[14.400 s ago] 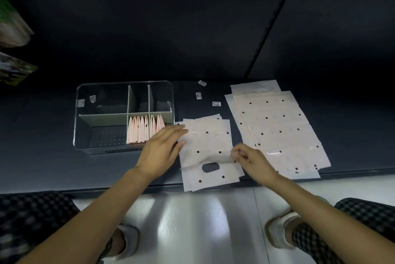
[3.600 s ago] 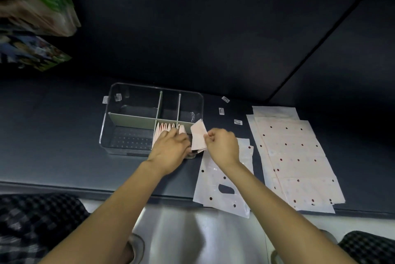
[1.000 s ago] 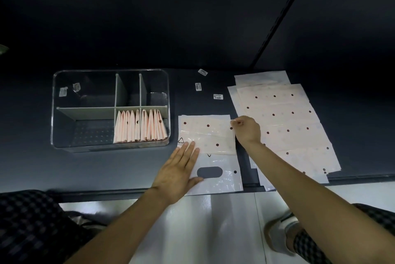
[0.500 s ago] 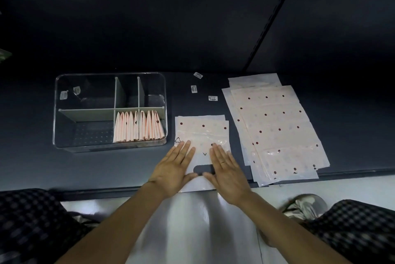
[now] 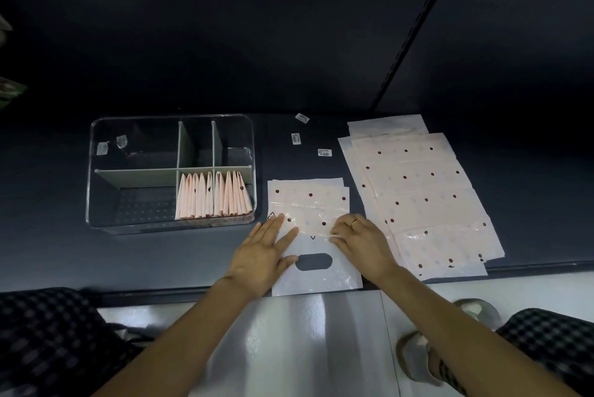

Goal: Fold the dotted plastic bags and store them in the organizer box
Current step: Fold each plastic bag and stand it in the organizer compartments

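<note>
Head view shows the bag [image 5: 313, 229] lying lengthwise away from the person beside the box [image 5: 172, 171], left hand [image 5: 263, 255] flat on it, right hand [image 5: 360, 240] pinching its fold's right edge.

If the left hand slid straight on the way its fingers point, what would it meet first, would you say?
The left hand lies flat on the bag, fingers pointing up and slightly right. It would run on across the bag; past its far edge, probably one of the small labels, though that line is only roughly judged.
</note>
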A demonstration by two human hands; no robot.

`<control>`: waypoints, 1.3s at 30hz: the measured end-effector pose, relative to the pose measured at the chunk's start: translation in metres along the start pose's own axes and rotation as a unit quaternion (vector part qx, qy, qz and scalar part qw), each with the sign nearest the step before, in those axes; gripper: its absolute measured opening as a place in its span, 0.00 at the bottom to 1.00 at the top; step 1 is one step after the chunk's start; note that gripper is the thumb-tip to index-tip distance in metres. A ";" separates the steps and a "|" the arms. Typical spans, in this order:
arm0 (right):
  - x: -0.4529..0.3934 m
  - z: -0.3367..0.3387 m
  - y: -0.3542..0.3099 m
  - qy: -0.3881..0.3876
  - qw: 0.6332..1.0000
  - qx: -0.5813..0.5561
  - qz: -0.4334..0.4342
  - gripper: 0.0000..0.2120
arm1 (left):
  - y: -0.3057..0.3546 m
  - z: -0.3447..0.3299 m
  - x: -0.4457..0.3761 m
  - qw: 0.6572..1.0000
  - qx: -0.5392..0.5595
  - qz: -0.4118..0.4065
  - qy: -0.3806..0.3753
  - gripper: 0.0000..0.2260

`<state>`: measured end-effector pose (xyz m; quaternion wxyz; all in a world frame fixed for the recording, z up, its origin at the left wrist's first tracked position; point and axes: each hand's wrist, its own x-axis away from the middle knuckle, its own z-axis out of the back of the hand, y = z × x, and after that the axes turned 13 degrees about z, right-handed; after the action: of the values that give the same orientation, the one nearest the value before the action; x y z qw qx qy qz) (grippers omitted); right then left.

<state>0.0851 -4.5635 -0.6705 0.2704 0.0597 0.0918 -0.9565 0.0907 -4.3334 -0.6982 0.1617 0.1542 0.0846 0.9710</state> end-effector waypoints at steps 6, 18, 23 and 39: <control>-0.005 0.000 0.005 -0.076 0.992 0.086 0.052 0.11 | 0.003 0.004 -0.005 0.999 0.020 0.034 0.014 0.26; -0.029 0.019 0.005 -0.124 0.986 0.086 0.067 0.10 | 0.020 0.022 -0.028 0.994 0.015 0.058 0.090 0.15; -0.015 0.031 0.016 -0.199 0.971 -0.128 0.007 0.04 | 0.021 0.034 -0.013 0.993 -0.017 -0.010 0.117 0.16; 0.000 0.005 0.019 -0.020 0.891 -0.368 -0.264 0.03 | 0.017 0.018 -0.006 0.952 0.267 0.146 0.037 0.10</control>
<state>0.0944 -4.5804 -0.6683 0.0122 -0.0896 0.4447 -0.8911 0.0968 -4.3489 -0.6791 -0.0319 0.1667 0.3228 0.9311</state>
